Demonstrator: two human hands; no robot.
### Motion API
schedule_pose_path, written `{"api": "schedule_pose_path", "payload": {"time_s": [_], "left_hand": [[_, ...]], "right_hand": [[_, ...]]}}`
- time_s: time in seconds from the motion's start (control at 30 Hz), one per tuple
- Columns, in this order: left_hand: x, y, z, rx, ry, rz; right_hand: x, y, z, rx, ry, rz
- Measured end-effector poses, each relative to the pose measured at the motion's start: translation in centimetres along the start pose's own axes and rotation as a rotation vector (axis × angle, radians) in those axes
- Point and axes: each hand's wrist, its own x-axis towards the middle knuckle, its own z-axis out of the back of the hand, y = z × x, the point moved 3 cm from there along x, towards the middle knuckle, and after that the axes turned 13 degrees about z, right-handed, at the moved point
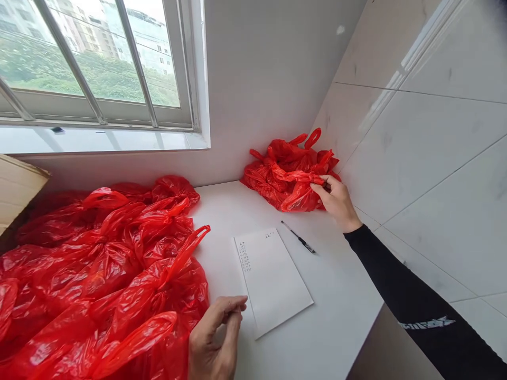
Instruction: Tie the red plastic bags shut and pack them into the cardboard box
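At the far right corner of the table, my right hand pinches the knotted top of a red plastic bag. More red bags are bunched behind it, with handle loops sticking up; their contents are hidden. My left hand is near the front, with thumb and index fingertips close together and nothing visible between them. It lies between the notepad and a large heap of red plastic bags on the left. Short handwritten lines run down the notepad's left side. A black pen lies beyond its right edge.
A white table carries all of these things. At the far left, a cardboard box edges into view. Behind stands a barred window with a tiled sill. A tiled wall rises along the right.
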Motion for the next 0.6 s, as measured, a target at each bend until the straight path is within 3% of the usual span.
{"api": "schedule_pose_path", "payload": {"time_s": [0.13, 0.3, 0.4, 0.53, 0.6], "left_hand": [[-0.1, -0.2, -0.3, -0.294, 0.083, 0.312], [0.0, -0.9, -1.3, -0.818, 0.220, 0.547], [-0.3, -0.5, -1.2, -0.963, 0.175, 0.639], [-0.8, -0.3, -0.7, -0.963, 0.100, 0.628], [-0.9, -0.2, -0.5, -0.928, 0.024, 0.646]], "right_hand": [[-3.6, 5.5, -3.0, 0.351, 0.132, -0.016], [-9.2, 10.6, -6.9, 0.766, 0.353, -0.111], [-11.8, 11.3, -9.2, 0.884, 0.472, -0.093], [-13.9, 9.8, -11.4, 0.822, 0.324, -0.165], [-14.5, 9.3, -12.1, 0.773, 0.379, -0.210]]}}
